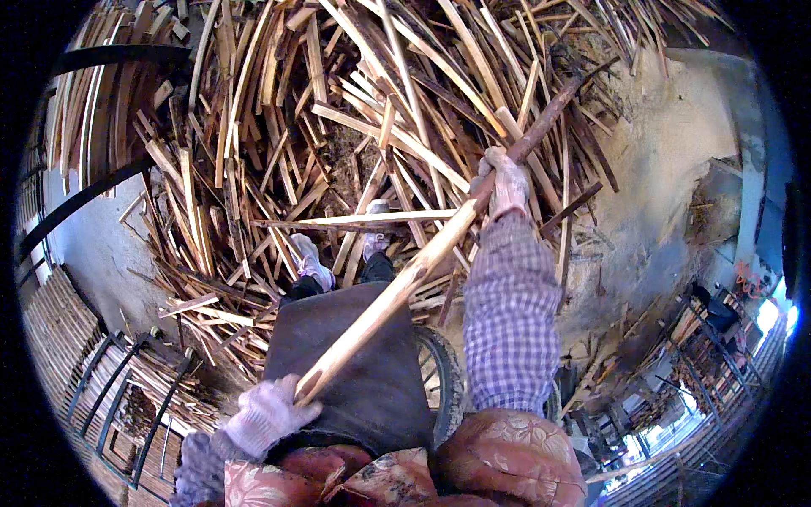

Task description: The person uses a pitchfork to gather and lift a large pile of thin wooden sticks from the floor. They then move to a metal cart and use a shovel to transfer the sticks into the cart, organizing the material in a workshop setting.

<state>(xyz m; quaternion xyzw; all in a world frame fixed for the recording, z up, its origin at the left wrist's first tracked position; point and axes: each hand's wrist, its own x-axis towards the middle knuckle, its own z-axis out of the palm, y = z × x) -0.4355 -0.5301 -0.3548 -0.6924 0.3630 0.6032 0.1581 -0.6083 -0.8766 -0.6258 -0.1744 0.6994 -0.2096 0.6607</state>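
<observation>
A long slab of wood, pale and bare along its near part and covered in reddish-brown bark toward its far end, slants from the lower left to the upper right, in front of the person and across a dark apron. Beneath its upper half spreads a tangled heap of loose wood strips; one pale strip lies crosswise, its right end meeting the slab's edge in this view, though contact cannot be told. Two light-coloured shoes stand among the strips, and a spoked wheel shows just beside the apron, right of the slab. Farther out are a neater stack of strips behind curved dark bars, a metal rack at lower left, and a dusty floor to the right. The right hand, below a checked sleeve, is wrapped around the barked part, with the far end jutting beyond its fingers. The left hand, apparently gloved, has its fingers curled on the near end, which stops at them; their undersides are hidden.
</observation>
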